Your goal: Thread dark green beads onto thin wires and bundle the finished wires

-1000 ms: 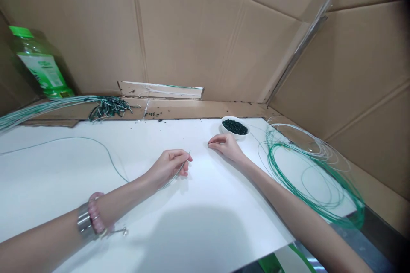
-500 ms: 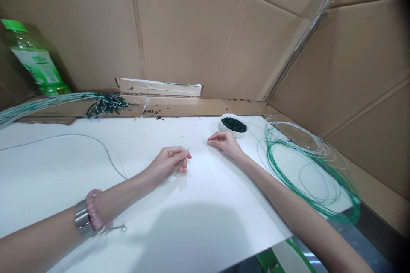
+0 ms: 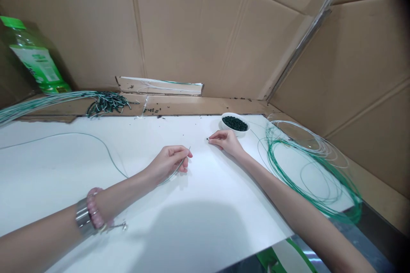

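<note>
Between thumb and forefinger my left hand [image 3: 171,162] pinches a thin pale-green cord [image 3: 109,153], its short free end sticking up past the fingertips. The rest of the cord trails away over the white tabletop [image 3: 198,230] to the left edge. My right hand [image 3: 226,141] is closed in a pinch on a tiny dark bead [image 3: 207,139], which shows at the fingertips. Just behind that hand stands a white bowl [image 3: 235,132] heaped with dark green beads [image 3: 235,123]. A gap of bare tabletop separates the two hands.
Coils of green cord [image 3: 278,166] and white cord [image 3: 307,126] lie at the right. A bundle of beaded strands [image 3: 107,103] rests on the cardboard ledge at back left, near a green bottle [image 3: 40,62]. Cardboard walls [image 3: 179,30] enclose the back and right.
A dark bead now shows at my right fingertips, where none was visible before. My left hand and the cord have hardly moved.
</note>
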`<state>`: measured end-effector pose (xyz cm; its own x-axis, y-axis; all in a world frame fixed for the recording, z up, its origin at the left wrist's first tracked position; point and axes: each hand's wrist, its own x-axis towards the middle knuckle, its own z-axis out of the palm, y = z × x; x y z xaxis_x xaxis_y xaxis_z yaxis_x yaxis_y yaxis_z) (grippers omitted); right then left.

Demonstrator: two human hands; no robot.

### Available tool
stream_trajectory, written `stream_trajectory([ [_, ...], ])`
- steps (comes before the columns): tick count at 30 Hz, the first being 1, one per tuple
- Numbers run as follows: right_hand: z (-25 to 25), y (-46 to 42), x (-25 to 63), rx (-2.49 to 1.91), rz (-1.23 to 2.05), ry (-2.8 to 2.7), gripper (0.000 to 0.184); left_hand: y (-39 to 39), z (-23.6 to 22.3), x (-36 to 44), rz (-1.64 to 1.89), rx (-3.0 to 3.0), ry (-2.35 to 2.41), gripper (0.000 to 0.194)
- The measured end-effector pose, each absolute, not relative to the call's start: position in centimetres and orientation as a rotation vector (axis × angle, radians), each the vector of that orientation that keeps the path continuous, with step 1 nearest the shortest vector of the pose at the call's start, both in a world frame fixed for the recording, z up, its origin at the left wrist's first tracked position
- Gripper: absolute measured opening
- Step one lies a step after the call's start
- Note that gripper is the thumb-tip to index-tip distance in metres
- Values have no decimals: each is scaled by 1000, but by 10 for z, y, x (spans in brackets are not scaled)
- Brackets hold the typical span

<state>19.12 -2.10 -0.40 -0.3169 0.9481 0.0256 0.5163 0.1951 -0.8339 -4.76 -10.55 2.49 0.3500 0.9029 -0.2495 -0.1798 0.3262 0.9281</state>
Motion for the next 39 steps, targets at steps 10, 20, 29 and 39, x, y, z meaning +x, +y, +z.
stream_trajectory([
  [10, -5, -22, 190, -1364, 1028, -1905, 23, -107, 29, -47, 856, 955, 966, 21],
  [20, -6, -21, 188, -1422, 1022, -1886, 23, -107, 31, -45, 855, 938, 994, 19],
  [29, -6, -20, 190, -1404, 1013, -1868, 23, -108, 32, -46, 850, 938, 997, 18],
  [39, -6, -21, 189, -1416, 1007, -1846, 23, -108, 32, -45, 848, 940, 998, 18],
])
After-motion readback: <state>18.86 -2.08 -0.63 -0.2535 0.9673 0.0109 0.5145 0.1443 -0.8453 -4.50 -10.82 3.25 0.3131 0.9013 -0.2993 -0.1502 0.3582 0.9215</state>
